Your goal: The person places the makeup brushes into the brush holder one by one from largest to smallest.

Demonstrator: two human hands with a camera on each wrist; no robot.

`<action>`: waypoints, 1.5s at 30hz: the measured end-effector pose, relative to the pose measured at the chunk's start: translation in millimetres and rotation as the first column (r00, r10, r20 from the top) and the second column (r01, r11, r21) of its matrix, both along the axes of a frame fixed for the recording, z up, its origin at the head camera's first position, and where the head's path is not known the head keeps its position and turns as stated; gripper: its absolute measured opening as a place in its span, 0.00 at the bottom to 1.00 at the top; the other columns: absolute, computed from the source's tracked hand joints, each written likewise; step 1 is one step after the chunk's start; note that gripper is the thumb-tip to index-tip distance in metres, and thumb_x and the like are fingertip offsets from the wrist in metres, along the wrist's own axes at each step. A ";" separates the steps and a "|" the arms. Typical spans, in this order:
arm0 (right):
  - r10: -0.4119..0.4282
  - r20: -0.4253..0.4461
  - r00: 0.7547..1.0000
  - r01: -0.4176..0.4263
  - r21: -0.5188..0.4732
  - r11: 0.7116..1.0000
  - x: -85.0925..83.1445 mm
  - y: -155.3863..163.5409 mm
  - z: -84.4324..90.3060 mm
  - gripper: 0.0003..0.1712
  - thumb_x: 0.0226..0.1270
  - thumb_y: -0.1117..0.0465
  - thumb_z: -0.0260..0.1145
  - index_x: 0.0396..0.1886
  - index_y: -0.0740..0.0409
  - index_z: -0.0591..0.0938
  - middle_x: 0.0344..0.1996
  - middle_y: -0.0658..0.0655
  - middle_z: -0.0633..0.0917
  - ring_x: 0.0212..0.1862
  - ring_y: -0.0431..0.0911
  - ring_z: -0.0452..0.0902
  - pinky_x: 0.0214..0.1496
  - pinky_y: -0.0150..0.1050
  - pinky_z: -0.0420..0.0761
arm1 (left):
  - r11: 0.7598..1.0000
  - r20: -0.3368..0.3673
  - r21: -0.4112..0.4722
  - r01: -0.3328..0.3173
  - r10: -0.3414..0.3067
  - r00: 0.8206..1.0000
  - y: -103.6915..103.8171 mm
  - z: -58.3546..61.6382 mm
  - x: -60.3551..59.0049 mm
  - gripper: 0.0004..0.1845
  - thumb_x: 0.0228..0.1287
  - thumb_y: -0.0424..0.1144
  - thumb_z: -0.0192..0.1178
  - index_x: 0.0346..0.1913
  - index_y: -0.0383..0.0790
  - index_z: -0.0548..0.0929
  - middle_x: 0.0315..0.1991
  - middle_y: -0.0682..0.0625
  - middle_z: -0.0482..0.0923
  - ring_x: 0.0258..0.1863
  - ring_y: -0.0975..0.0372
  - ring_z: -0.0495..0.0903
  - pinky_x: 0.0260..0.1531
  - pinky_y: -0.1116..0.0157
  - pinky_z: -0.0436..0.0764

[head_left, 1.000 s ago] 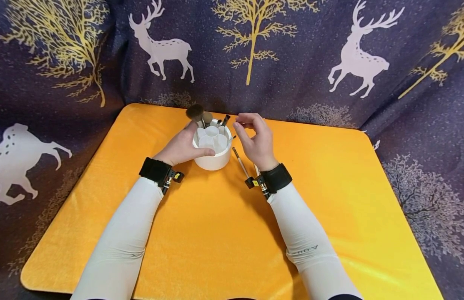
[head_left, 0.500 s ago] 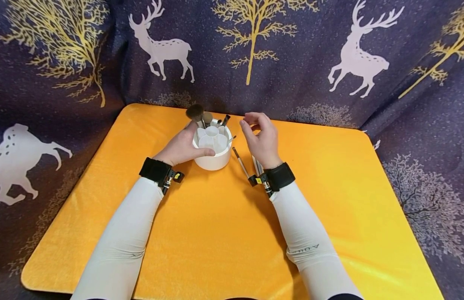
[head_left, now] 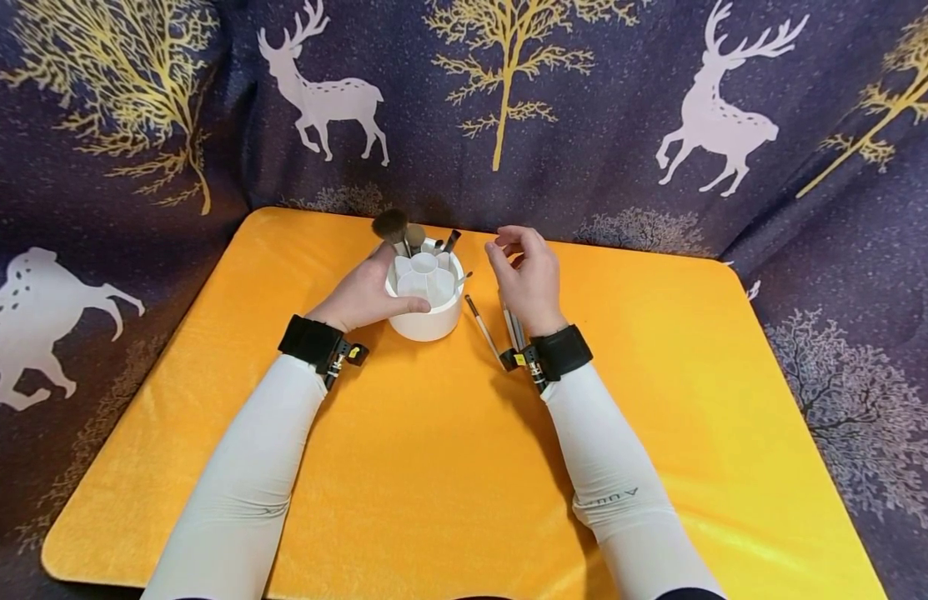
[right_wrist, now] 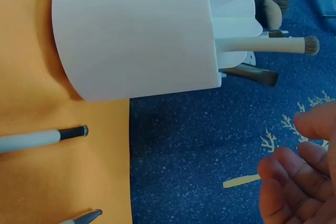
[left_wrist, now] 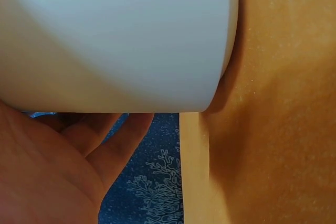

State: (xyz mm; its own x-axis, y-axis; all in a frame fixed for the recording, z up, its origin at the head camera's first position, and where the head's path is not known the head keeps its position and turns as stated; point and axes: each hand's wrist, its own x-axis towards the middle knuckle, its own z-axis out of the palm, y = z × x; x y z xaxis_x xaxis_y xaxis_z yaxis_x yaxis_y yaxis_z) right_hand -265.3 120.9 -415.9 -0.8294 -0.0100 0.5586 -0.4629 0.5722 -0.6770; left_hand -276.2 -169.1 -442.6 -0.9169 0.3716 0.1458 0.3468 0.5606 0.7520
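Since a second ago the right hand (head_left: 525,279) is drifting rightward, away from the white brush holder (head_left: 426,293), and is now hovering over the loose brushes (head_left: 509,327) lying on the orange mat (head_left: 433,467); the left hand and the holder are sitting where they were. The left hand (head_left: 362,292) is cupping the holder's left wall, fingers curled around it and the thumb lying along the near rim, as the left wrist view confirms with the palm against the white side (left_wrist: 115,40). The right hand is holding nothing, its fingers (right_wrist: 294,182) loosely curled and apart from the holder. The holder is standing upright at the far middle of the mat, with a large fluffy powder brush (head_left: 391,225) and a few slimmer brushes (head_left: 448,242) poking up from its rear compartments. The loose brushes are lying just right of the holder, directly beneath and slightly behind the right palm, their long axes running roughly front to back, with one white-handled brush (head_left: 482,327) angling between holder and wrist; the right hand is plainly the nearer one. The mat is covering a tabletop, and a dark blue cloth (head_left: 659,100) printed with white deer and golden trees is draping the surroundings.
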 end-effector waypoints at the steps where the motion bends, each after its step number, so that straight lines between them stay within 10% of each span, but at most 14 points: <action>1: -0.008 0.006 1.000 0.007 0.006 1.000 -0.3 0.4 -0.3 0.17 0.84 0.57 0.72 0.62 0.63 0.85 0.49 0.60 0.87 0.49 0.52 0.85 0.47 0.44 0.82 | 1.000 0.000 -0.002 0.001 -0.001 1.000 0.1 -0.3 -0.3 0.66 0.55 0.62 0.86 0.89 0.49 0.56 0.82 0.42 0.66 0.75 0.47 0.73 0.78 0.44 0.71; 45: -0.206 0.335 0.919 0.118 0.265 0.957 -17.3 17.9 -25.7 0.20 0.81 0.58 0.71 0.62 0.67 0.86 0.46 0.64 0.86 0.47 0.59 0.81 0.54 0.55 0.82 | 1.000 0.005 -0.026 0.000 0.000 1.000 -0.1 0.0 -1.0 0.68 0.55 0.64 0.85 0.90 0.49 0.53 0.84 0.41 0.63 0.77 0.46 0.71 0.79 0.43 0.69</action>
